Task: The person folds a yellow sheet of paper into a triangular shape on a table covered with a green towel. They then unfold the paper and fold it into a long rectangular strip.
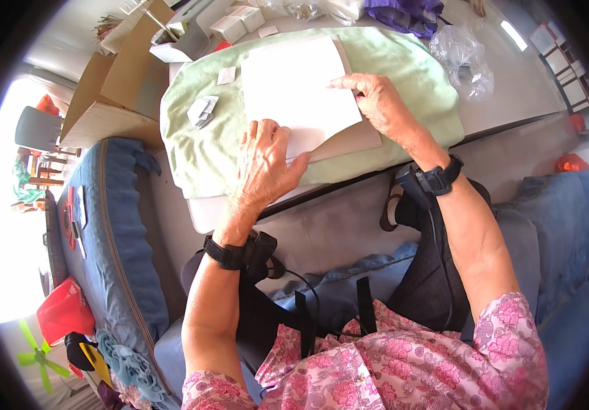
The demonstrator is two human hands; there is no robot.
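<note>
A white sheet of paper (294, 82) lies over a tan board or sheet (356, 141) on a light green towel (402, 61). My left hand (268, 159) rests on the near left corner of the sheet, fingers spread. The thumb and fingers of my right hand (376, 100) pinch the sheet's right edge, and its near right corner curls up a little. Left of the sheet are a small pale square (226, 75) and a crumpled piece of silvery wrapping (202, 110).
A grey holder (186, 43), small white boxes (238, 23) and a purple bag (404, 13) stand along the table's far side. Clear plastic bags (463, 61) lie at the right. An open cardboard box (115, 97) is at the left, beside a blue-covered sofa (115, 256).
</note>
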